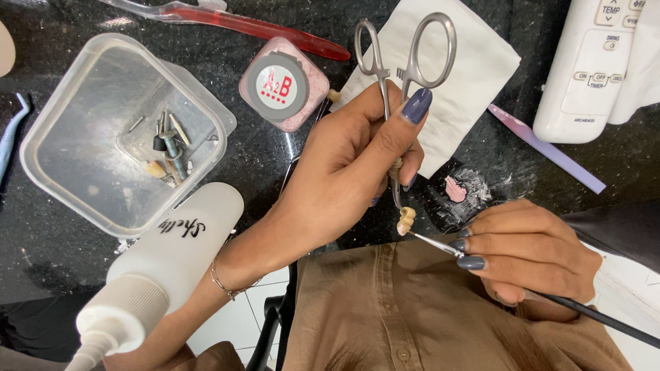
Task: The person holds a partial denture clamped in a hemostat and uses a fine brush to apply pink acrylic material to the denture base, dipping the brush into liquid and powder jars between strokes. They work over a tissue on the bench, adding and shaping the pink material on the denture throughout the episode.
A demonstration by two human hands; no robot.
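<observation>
My left hand grips metal scissor-handled forceps, ring handles pointing up, thumb pressed on the shank. The forceps' tip clamps a small cream tooth-shaped piece below my fingers. My right hand pinches a thin black-handled brush with a metal ferrule; its tip touches the cream piece from the right. Both hands hover over my brown shirt at the edge of the black speckled counter.
A clear plastic box with burs and small bits sits left. A white spray bottle lies in front. A round pink jar, white tissue, pink paste smear, lilac stick, red-handled tool and white remote surround the hands.
</observation>
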